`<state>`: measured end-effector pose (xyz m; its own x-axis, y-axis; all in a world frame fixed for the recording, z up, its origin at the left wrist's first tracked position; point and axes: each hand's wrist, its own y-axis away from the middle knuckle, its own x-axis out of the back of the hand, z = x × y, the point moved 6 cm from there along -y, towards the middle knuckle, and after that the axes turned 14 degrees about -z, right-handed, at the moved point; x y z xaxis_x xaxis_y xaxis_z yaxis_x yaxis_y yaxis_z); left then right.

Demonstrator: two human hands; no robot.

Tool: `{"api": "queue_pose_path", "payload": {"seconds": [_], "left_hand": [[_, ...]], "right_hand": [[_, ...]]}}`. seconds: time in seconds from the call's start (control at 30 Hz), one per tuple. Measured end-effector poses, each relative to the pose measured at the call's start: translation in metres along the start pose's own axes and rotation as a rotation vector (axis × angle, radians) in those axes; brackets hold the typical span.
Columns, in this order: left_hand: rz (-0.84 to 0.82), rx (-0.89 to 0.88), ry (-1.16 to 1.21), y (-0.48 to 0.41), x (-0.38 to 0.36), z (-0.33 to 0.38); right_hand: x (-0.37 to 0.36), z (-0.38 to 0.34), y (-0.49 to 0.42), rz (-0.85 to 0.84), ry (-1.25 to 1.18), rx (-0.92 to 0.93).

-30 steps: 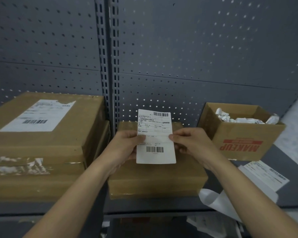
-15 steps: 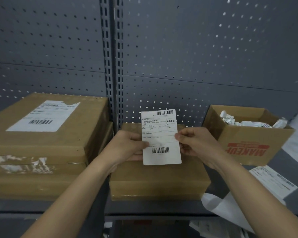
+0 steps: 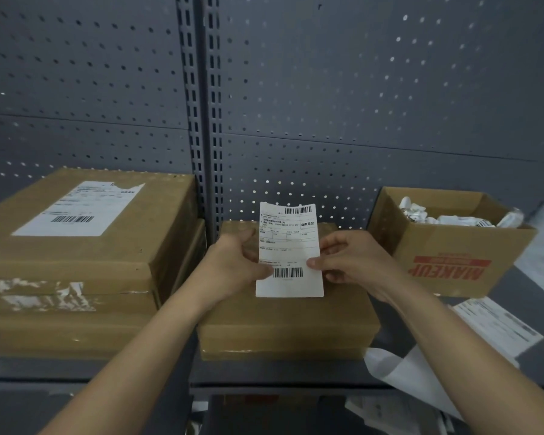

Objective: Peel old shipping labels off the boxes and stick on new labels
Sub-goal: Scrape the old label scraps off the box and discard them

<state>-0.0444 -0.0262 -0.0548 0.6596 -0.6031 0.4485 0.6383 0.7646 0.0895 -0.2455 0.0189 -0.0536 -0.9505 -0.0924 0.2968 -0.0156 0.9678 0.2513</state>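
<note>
A white shipping label (image 3: pixel 288 243) with two barcodes stands upright above a flat brown box (image 3: pixel 283 321) on the shelf. My left hand (image 3: pixel 236 265) pinches its left edge near the lower barcode. My right hand (image 3: pixel 349 262) pinches its right edge at the same height. The box top under the label is bare cardboard. To the left, a large brown box (image 3: pixel 85 262) carries a stuck-on label (image 3: pixel 76 211) with a torn top edge.
An open carton marked MAKEUP (image 3: pixel 449 246) at the right holds crumpled white label scraps. Loose label sheets (image 3: pixel 496 324) and white backing paper (image 3: pixel 402 375) lie on the grey shelf at the lower right. A grey pegboard wall (image 3: pixel 327 89) closes the back.
Both hands have slid down the label's edges, from about mid-height to beside the lower barcode. The label still stands upright over the box.
</note>
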Motion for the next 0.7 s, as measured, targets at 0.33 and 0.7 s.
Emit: {"api": "queue_pose_path", "payload": {"seconds": [0.33, 0.7], "left_hand": [[-0.002, 0.001, -0.13, 0.002, -0.008, -0.001], [0.051, 0.001, -0.166, 0.002, -0.009, -0.011]], "right_hand": [[-0.001, 0.003, -0.004, 0.018, 0.205, 0.051], [-0.008, 0.006, -0.006, 0.109, 0.606, 0.083]]}}
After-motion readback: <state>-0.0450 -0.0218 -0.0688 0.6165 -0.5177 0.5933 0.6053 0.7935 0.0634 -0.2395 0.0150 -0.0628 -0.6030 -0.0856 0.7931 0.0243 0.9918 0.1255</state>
